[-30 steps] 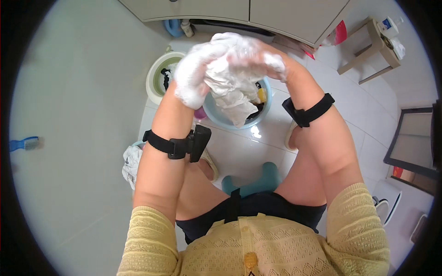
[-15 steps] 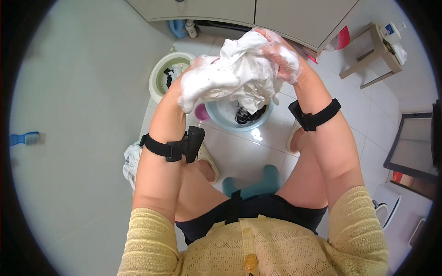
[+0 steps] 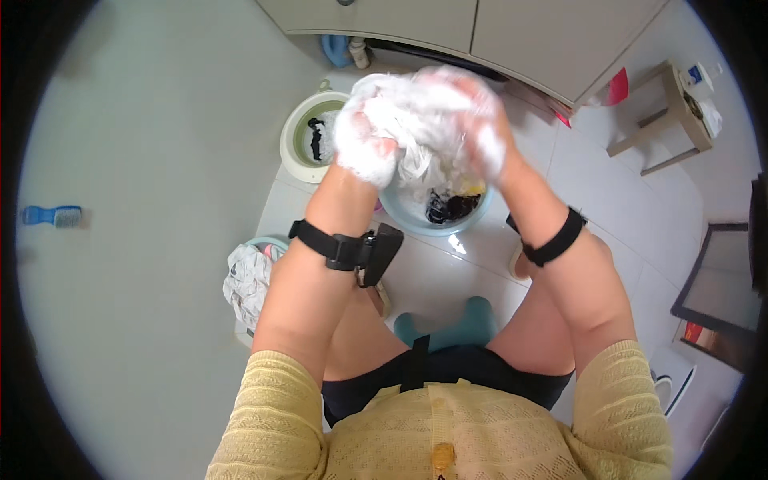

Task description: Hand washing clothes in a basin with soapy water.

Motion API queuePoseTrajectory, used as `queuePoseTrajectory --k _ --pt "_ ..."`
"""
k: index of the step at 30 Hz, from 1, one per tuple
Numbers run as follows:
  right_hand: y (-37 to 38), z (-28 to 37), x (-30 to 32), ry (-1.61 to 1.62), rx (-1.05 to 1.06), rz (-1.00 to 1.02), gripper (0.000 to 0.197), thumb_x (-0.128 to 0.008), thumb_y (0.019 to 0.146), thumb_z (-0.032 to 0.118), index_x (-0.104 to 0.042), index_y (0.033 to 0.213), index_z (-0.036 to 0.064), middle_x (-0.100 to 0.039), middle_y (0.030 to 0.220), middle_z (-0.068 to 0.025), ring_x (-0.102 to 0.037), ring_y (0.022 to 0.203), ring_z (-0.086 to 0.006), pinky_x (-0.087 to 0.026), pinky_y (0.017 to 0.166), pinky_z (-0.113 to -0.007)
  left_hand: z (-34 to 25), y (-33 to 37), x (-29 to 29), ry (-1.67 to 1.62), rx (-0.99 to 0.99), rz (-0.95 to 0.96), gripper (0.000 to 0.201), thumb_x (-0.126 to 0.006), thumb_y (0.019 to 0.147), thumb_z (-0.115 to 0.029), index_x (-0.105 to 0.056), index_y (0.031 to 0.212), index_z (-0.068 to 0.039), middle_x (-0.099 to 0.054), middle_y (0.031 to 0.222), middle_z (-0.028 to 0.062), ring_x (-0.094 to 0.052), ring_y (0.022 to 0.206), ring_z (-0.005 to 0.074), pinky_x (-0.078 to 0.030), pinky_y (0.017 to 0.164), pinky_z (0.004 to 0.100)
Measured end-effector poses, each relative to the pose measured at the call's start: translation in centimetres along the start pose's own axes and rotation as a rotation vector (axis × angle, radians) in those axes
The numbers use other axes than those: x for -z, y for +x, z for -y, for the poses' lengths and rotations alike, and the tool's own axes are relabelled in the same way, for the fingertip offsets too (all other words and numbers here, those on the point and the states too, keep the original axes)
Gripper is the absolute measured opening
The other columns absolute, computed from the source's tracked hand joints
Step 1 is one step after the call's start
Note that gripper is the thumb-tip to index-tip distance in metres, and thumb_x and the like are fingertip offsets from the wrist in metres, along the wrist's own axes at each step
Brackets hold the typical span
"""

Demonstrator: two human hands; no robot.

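Note:
Between my two hands, a soapy white cloth [image 3: 412, 132] hangs bunched over a light blue basin [image 3: 436, 229]. My left hand [image 3: 366, 148], thick with suds, is closed on the cloth's left side. Foam and motion blur cover my right hand [image 3: 472, 100], whose fingers are curled round the other side. The lower folds of the cloth dangle toward the basin. Inside the basin lie dark wet fabric [image 3: 452, 208], a bit of yellow and sudsy water. What kind of garment the white cloth is cannot be made out.
A green-and-white basin [image 3: 290, 152] with black and white fabric stands left of the blue one. White laundry [image 3: 248, 280] fills another tub beside my left leg. Cabinets [image 3: 552, 40] stand ahead, a small stool [image 3: 668, 120] at far right. A blue brush [image 3: 52, 216] is at far left.
My left hand has turned and come over the front of the cloth, bunching it tighter. My right hand has shifted and is blurred. The whole view has moved slightly left.

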State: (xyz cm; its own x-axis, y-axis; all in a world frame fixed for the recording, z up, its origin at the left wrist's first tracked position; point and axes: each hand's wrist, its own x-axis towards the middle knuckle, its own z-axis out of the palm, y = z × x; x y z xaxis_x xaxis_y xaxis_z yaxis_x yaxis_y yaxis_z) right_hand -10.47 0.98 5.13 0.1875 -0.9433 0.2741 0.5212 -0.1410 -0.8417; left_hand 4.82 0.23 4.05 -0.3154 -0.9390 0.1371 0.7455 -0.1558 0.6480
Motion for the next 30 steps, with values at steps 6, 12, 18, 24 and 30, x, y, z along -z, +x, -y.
queuePoseTrajectory --k 6,12,18,24,30 --pt "-1.4 -1.7 -2.0 -0.981 0.071 0.015 0.023 -0.054 0.069 0.013 -0.054 0.088 -0.0007 -0.055 0.083 -0.0179 -0.054 0.082 -0.0291 -0.043 0.070 -0.035 3.4 1.0 -2.2 -0.235 0.119 -0.188 0.028 -0.046 0.081 -0.030 -0.047 0.094 -0.006 -0.053 0.088 0.0055 -0.051 0.083 0.0188 -0.041 0.076 0.0283" --pt "-0.2 -6.5 -0.9 -0.625 -0.051 -0.318 0.021 -0.056 0.072 0.016 -0.050 0.086 0.0008 -0.055 0.074 -0.0131 -0.051 0.064 -0.0284 -0.043 0.058 -0.031 3.5 1.1 0.9 -0.569 0.392 0.087 0.036 -0.034 0.085 -0.042 -0.049 0.095 -0.011 -0.052 0.092 0.0057 -0.049 0.086 0.0233 -0.042 0.075 0.0353" --pt "0.5 -3.2 0.3 -1.137 0.023 -0.218 0.015 -0.057 0.068 0.015 -0.058 0.077 0.0026 -0.058 0.075 -0.0147 -0.054 0.062 -0.0274 -0.044 0.057 -0.031 4.6 1.4 -3.9 -0.247 0.268 -0.339 0.042 -0.037 0.081 -0.050 -0.050 0.095 -0.013 -0.052 0.097 0.0057 -0.048 0.089 0.0244 -0.039 0.079 0.0364" --pt "-1.1 -4.3 -2.9 -0.997 0.140 -0.172 0.017 -0.054 0.069 0.009 -0.058 0.085 0.0021 -0.059 0.081 -0.0155 -0.056 0.073 -0.0282 -0.044 0.067 -0.031 5.6 0.5 5.5 1.163 -0.200 0.085 0.031 -0.034 0.084 -0.035 -0.048 0.092 -0.010 -0.052 0.092 0.0092 -0.050 0.086 0.0232 -0.041 0.076 0.0347" --pt "1.5 -4.4 2.1 -0.972 -0.039 -0.290 0.021 -0.058 0.064 0.010 -0.058 0.085 0.0041 -0.058 0.078 -0.0168 -0.056 0.072 -0.0278 -0.043 0.066 -0.031 5.5 0.7 -1.4 1.361 -0.005 0.144 0.029 -0.035 0.081 -0.033 -0.049 0.093 -0.011 -0.053 0.093 0.0081 -0.049 0.089 0.0218 -0.039 0.079 0.0358"
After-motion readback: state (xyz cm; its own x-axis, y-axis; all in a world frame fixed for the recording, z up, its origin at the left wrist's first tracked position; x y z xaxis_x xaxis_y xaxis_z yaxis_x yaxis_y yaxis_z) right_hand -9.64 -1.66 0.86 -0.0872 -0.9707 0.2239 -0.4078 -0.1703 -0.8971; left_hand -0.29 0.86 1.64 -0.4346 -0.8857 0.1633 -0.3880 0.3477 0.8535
